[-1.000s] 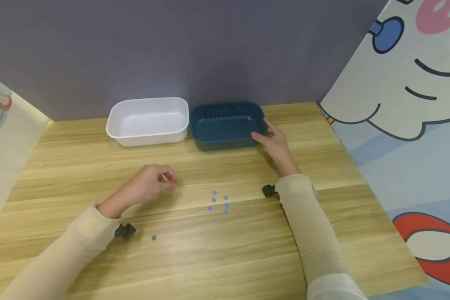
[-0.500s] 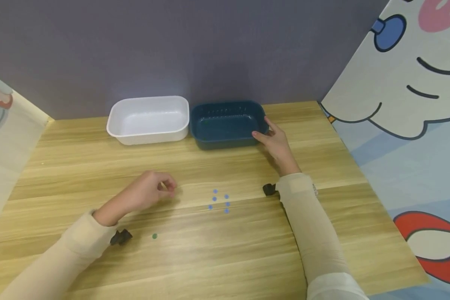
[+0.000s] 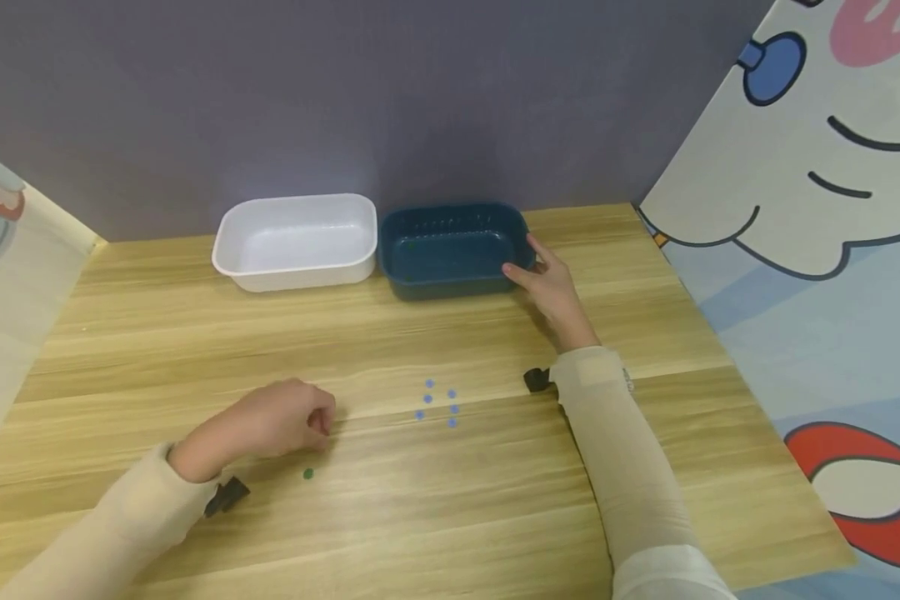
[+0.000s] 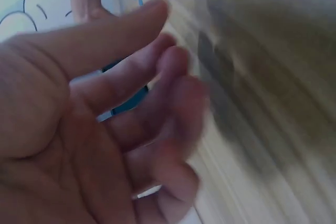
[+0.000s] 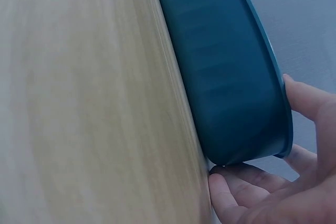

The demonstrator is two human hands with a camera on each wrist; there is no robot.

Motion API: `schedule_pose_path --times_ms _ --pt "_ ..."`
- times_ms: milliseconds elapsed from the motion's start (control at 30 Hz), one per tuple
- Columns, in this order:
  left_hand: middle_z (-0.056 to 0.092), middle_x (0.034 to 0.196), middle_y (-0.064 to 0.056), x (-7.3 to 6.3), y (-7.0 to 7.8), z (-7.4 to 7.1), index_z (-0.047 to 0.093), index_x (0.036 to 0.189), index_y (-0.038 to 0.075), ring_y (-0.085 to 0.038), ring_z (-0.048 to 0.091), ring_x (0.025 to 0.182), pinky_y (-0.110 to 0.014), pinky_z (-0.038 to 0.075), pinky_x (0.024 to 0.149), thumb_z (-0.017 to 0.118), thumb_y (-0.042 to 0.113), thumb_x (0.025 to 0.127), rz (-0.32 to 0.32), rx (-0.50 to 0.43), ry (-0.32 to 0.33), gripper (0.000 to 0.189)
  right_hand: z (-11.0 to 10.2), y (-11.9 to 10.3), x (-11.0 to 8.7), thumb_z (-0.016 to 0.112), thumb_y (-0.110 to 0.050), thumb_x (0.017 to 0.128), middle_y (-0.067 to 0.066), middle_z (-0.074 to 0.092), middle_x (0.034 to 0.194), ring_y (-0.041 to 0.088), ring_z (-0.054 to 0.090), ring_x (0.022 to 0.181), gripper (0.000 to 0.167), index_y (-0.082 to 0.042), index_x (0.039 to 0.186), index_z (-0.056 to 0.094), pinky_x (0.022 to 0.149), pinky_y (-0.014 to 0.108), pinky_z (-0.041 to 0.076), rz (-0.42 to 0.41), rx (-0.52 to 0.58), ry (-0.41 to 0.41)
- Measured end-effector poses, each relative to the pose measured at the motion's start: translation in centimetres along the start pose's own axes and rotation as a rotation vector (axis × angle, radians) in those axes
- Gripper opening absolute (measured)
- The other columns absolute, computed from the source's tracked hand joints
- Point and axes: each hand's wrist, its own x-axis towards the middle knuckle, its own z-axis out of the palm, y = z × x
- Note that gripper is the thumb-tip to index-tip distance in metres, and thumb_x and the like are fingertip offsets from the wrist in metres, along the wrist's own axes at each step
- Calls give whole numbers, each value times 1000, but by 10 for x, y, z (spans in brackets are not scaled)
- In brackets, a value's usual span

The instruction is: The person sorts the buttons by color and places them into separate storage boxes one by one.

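No legible text, labels, numbers or signs, left wrist view perhaps too blurred

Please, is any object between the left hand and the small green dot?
Nothing visible stands in the way: in the head view, only tabletop shows between the left hand and the green dot. Blue dots lie farther right.

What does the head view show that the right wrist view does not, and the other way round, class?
Only the head view: the left hand, a white rounded-rectangular container, six small round blue pieces, a small round green piece and a cartoon-printed wall panel.

Only the right wrist view: the right hand's lower fingers by the base of the dark teal, rounded-rectangular container.

Both: that container, the hand holding its end, and the pale wood-grain tabletop.
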Motion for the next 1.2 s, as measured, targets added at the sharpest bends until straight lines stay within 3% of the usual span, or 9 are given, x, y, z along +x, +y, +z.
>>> schedule_pose_path --times_ms 67,133,400,567,700,867,1033,1200 --pt "54 71 10 -5 3 6 61 79 22 -10 49 65 -28 43 58 82 13 82 -17 30 -39 23 1 0 0 77 -29 92 3 14 168 35 21 150 81 -32 159 31 115 48 35 3 -1 -1" --pt "51 72 9 -10 6 12 57 77 21 -10 46 65 -27 41 57 82 10 80 -1 52 -34 27 1 -1 0 77 -28 92 4 14 168 35 20 150 81 -32 159 32 115 48 35 9 5 0" --pt "52 78 9 -21 12 23 62 79 14 -8 46 70 -22 47 59 87 5 73 99 155 108 27 0 0 1 78 -27 91 3 14 168 35 23 149 82 -31 159 32 115 48 35 0 12 14" --pt "55 79 10 -24 10 27 65 75 18 -8 50 73 -22 49 59 86 7 75 94 194 179 24 1 0 2 77 -25 92 4 12 168 36 22 149 81 -30 159 32 114 48 37 -13 24 1" --pt "51 76 12 -26 8 30 62 70 22 -7 46 69 -21 44 56 84 9 79 80 193 206 26 0 2 -2 77 -28 92 6 10 168 36 21 150 83 -31 159 30 114 49 36 -5 24 -10" --pt "49 73 13 -17 14 38 63 70 20 -4 44 65 -20 44 55 80 11 85 130 179 248 24 -20 10 -12 78 -34 90 12 12 167 33 24 149 86 -34 160 27 113 47 38 42 9 14" --pt "57 80 9 -11 21 43 69 80 14 -6 52 72 -23 51 62 81 6 81 163 138 226 14 -41 17 -23 77 -34 92 17 16 165 32 29 147 88 -33 161 23 113 47 39 65 2 34" --pt "57 81 8 -11 16 49 70 82 12 -6 53 73 -20 52 62 83 3 79 221 177 252 16 -47 25 -37 76 -36 92 18 19 164 32 33 145 88 -34 161 21 112 46 40 71 12 42"
